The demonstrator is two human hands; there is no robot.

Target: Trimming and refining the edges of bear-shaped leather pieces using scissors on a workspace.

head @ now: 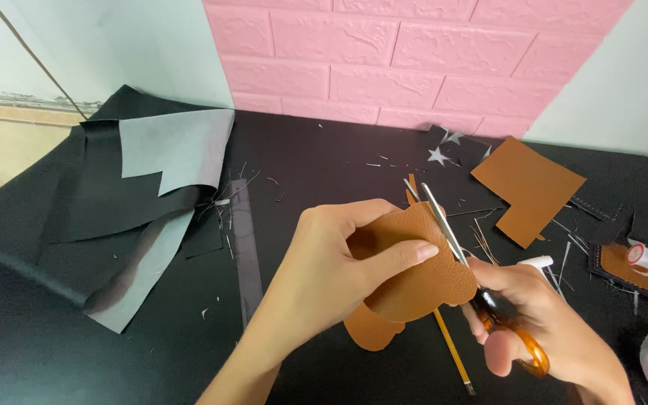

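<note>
tan leather, pebbled and curved, sits mid-frame in the head view above a black table [324, 157]. the left hand [331, 262] pinches this leather piece [418, 281] between thumb and fingers, bending it slightly. the right hand [534, 315] is closed through the orange handles of scissors [459, 255], blades parted at the piece's upper edge. a clean cut likely calls for turning the leather into the blades — short, steady snips. nearby lie a pencil [453, 352], a brown offcut [528, 187] and black sheets [114, 202].
</note>
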